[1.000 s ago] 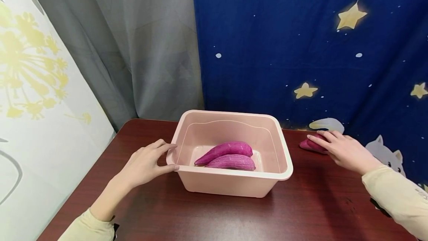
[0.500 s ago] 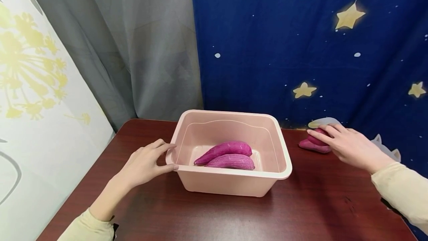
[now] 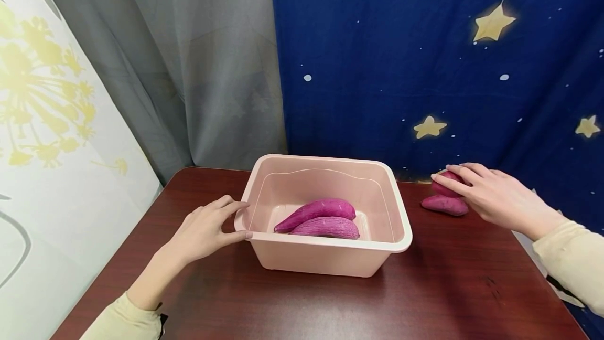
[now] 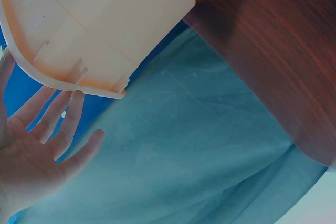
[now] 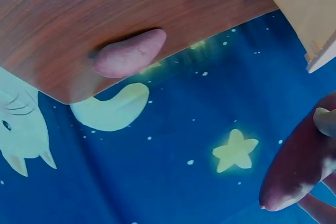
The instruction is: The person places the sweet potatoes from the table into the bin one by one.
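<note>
Thumb and fingertips of my left hand [image 3: 203, 230] touch the left rim of a pink plastic basin [image 3: 321, 258], fingers spread. In the left wrist view, the fingertips meet the rim from outside. Two purple sweet potatoes [image 3: 325, 227] lie side by side in the basin. At the right, my right hand [image 3: 495, 195] grips another sweet potato [image 3: 443, 184], raised above the table; the right wrist view shows this sweet potato [image 5: 294, 163] between thumb and fingers. Below it, one more sweet potato [image 3: 445, 205] rests near the table's back edge.
The dark reddish-brown table [image 3: 302, 311] carries the basin near its back edge. Behind it hang a grey curtain [image 3: 226, 67] and a blue star-patterned curtain [image 3: 377, 67]. A white panel with a yellow flower print [image 3: 71, 172] stands at the left.
My right hand has raised the gripped sweet potato slightly from beside the other one, which is now more exposed on the table. The left hand and basin stay in place.
</note>
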### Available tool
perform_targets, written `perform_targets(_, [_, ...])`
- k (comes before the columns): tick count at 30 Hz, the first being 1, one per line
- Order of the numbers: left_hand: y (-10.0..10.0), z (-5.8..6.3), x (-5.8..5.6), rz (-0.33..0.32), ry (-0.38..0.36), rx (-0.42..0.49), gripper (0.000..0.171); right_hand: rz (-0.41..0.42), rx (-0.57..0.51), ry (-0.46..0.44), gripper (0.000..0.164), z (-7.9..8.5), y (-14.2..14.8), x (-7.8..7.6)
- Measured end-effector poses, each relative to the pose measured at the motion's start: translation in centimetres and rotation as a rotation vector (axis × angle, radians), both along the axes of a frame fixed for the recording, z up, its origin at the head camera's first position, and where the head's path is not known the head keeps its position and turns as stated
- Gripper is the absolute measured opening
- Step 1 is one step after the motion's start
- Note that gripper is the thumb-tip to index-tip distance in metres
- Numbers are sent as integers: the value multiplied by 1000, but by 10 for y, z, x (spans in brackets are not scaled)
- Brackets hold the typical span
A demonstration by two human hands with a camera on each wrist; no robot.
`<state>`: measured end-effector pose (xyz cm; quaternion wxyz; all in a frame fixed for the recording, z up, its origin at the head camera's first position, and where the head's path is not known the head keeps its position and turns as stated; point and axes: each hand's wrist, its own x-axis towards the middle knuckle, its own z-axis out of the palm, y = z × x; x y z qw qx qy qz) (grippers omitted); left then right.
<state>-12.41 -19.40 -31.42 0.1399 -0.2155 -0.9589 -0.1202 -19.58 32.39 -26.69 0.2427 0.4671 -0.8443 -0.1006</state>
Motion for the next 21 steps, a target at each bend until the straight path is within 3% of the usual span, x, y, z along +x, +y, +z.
perform_targets(8, [-1,-1,0,1,-1,4,56,-3,26,19,61,12,-14,2])
perform_targets(17, [-1,-1,0,-6,4,13,55,-6,23,54,37,26,-34,2])
perform_targets(21, [-1,-1,1,-5,0,17,54,-17,17,54,58,29,-44,1])
